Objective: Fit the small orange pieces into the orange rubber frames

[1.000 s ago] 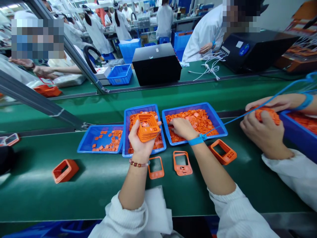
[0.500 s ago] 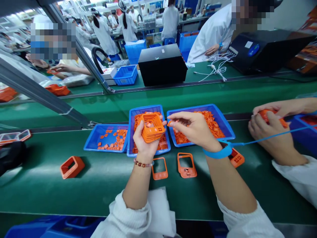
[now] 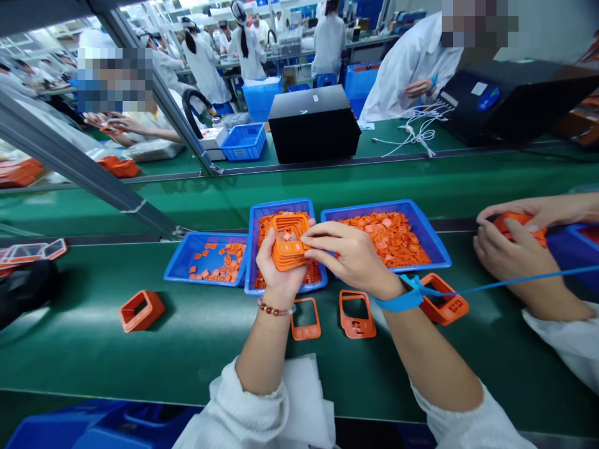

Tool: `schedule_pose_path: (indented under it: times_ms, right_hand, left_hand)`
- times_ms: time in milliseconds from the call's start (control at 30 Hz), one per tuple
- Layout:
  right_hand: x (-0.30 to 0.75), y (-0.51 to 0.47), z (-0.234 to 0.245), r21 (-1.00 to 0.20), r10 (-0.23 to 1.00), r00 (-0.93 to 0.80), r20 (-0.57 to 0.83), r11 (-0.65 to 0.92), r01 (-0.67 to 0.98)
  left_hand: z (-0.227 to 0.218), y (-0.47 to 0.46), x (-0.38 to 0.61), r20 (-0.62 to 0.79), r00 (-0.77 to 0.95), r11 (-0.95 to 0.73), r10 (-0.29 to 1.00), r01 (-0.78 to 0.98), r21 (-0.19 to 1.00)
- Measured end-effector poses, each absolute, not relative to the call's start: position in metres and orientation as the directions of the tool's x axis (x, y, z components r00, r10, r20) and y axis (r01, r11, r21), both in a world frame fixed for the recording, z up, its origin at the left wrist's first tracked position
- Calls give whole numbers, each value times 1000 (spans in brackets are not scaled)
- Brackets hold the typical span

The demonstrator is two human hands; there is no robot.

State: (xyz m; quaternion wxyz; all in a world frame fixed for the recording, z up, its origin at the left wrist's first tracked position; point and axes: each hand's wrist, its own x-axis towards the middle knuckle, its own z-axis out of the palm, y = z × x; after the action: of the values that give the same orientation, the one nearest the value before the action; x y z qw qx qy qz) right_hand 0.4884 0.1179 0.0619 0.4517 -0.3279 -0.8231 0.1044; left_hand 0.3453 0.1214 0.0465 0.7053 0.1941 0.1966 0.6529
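Observation:
A stack of orange plastic frames (image 3: 289,255) rests in my left hand (image 3: 278,268), its fingers curled around the sides and back. My right hand (image 3: 349,252) is pinched at the stack's right edge. The small orange piece between its fingertips is mostly hidden. Right under the stack is a blue tray (image 3: 253,290) of small orange pieces. Another blue tray (image 3: 442,255), heaped with orange pieces, is behind my right hand. Nearer me on the green bench lie a single orange frame (image 3: 306,335) and a second orange frame (image 3: 358,329) with a part on it.
At left stand a shallow blue tray (image 3: 175,268) with scattered pieces and an orange frame stack (image 3: 152,305). More orange frames (image 3: 447,308) lie by my right wrist, which wears a corded blue strap (image 3: 407,296). A co-worker's hands (image 3: 519,249) hold orange parts at right.
My right hand has moved left from above the right tray to the stack's edge, bringing the small orange piece. My left hand still holds the stack. The view has shifted slightly.

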Motion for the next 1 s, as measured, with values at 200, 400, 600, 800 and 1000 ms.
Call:
schedule_pose_path:
  times_ms: [200,400,600,800,1000]
  right_hand:
    - [489,120,56,-319,539,-414,734,811,490]
    - [486,118,56,-215,461,-423,780,832,511]
    - [476,117,51,-127,333,-348,876,857,500]
    - [469,114,53,-266,379,-265,887,887,377]
    - [472,108,66,-297,378,-161,912,878,375]
  left_hand:
    - [45,121,346,-16,85,81,996,-854,514]
    - [49,119,347,-17,150,137,989,-842,522]
    - [54,117,341,-76,186,198,980,-838,509]
    - [54,113,335,-15,120,105,993,-792,601]
    - [55,107,332,24,155,100,988,-741,664]
